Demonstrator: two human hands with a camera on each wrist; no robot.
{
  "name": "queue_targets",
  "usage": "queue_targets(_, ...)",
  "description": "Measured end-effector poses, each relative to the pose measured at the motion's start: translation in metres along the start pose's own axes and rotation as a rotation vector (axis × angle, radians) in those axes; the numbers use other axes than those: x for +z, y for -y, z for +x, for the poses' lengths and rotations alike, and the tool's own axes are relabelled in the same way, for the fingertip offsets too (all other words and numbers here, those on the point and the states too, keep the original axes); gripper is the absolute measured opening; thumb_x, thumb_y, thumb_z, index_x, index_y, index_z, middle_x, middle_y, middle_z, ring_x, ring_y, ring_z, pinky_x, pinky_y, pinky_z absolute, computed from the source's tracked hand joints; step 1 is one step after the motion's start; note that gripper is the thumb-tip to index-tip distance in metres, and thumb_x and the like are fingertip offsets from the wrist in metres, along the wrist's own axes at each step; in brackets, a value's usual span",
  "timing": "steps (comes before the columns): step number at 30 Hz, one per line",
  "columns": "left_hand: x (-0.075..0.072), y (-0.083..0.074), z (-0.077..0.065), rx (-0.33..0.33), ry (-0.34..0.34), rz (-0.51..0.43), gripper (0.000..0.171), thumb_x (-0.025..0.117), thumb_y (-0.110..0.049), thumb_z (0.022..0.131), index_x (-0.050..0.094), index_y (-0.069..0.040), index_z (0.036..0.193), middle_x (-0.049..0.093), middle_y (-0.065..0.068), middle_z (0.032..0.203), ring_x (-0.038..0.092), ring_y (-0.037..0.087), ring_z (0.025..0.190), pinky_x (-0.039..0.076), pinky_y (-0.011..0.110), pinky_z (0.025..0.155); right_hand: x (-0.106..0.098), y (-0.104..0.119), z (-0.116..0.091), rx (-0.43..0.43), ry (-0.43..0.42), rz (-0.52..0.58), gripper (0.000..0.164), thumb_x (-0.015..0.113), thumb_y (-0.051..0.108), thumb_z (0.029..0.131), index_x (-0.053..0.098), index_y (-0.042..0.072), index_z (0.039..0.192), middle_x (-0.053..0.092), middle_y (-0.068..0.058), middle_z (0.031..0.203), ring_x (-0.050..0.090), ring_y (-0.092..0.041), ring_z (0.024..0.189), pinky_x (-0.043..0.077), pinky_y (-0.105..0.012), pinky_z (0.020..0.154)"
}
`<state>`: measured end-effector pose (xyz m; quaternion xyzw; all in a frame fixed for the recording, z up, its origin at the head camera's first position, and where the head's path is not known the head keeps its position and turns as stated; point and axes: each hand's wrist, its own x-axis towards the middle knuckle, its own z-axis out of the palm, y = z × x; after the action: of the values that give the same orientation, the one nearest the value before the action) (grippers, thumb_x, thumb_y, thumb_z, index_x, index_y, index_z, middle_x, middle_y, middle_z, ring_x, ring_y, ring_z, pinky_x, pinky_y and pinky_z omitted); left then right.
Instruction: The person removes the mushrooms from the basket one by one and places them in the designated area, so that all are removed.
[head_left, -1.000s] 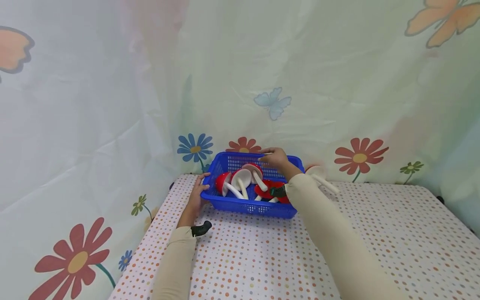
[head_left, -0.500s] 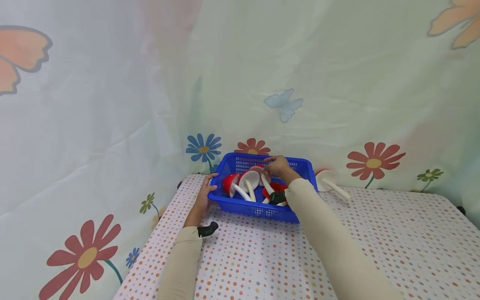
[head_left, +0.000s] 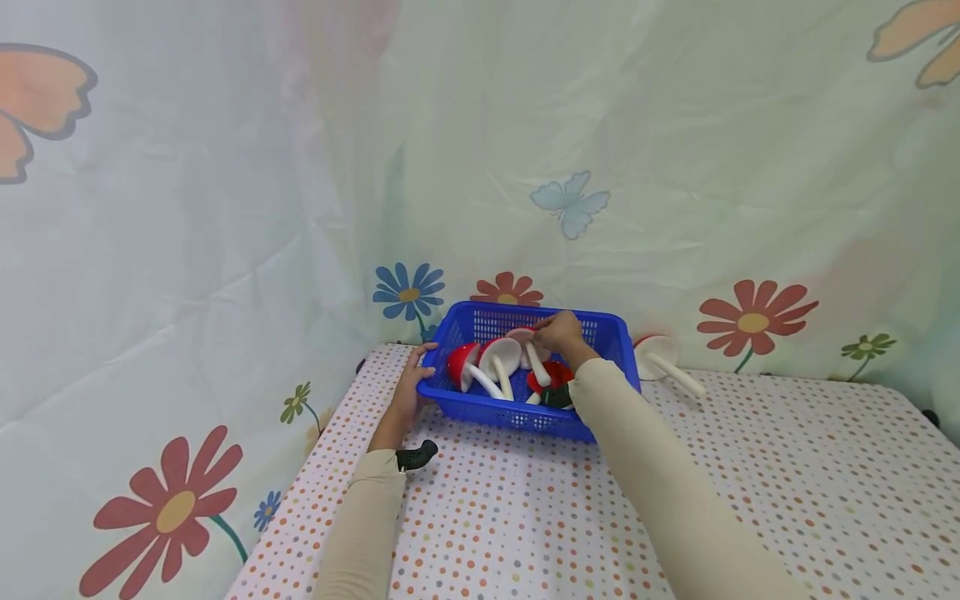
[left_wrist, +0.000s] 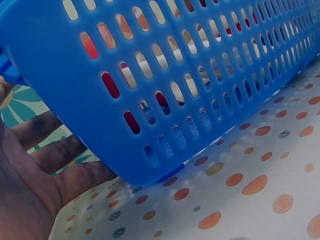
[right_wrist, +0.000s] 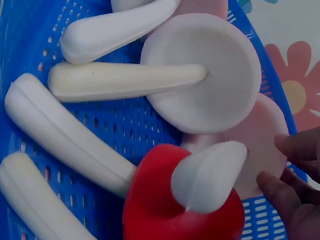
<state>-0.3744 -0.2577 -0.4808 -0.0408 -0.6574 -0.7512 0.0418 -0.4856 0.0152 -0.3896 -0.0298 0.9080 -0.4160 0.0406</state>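
A blue mesh basket (head_left: 487, 408) holds several toy mushrooms with red caps and white stems. At its left end, my left hand (head_left: 408, 387) holds the rim; in the left wrist view, the fingers (left_wrist: 82, 177) lie along the outer wall. Inside, near the back wall, my right hand (head_left: 558, 332) pinches the cap edge of a toy mushroom (right_wrist: 257, 135), whose pale underside faces up and whose stem points toward the right wrist camera. Beside it lies another toy mushroom (right_wrist: 220, 95), underside up. A red cap (right_wrist: 150, 200) sits below the held mushroom's stem.
One more toy mushroom (head_left: 663, 362) lies on the table outside the basket, just right of it. The table wears a dotted cloth (head_left: 487, 517). A flower-printed curtain (head_left: 465, 167) rises close behind the basket.
My right hand has come down from above the back rim to the mushroom's cap, its fingers closing on the edge. My left hand stays at the basket's left end. The head view has shifted slightly.
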Motion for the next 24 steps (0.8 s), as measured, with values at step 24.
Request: queue_targets(24,0.006,0.001,0.001,0.008,0.015,0.018,0.050,0.042,-0.022,0.095,0.039,-0.030,0.144,0.024,0.008,0.161,0.034,0.044,0.143,0.035,0.066,0.105,-0.080,-0.008,-0.018,-0.220,-0.411,0.150,0.033,0.058,0.025,0.095,0.071,0.007,0.119,0.071,-0.018,0.116,0.065,-0.033,0.109,0.053,-0.045,0.091)
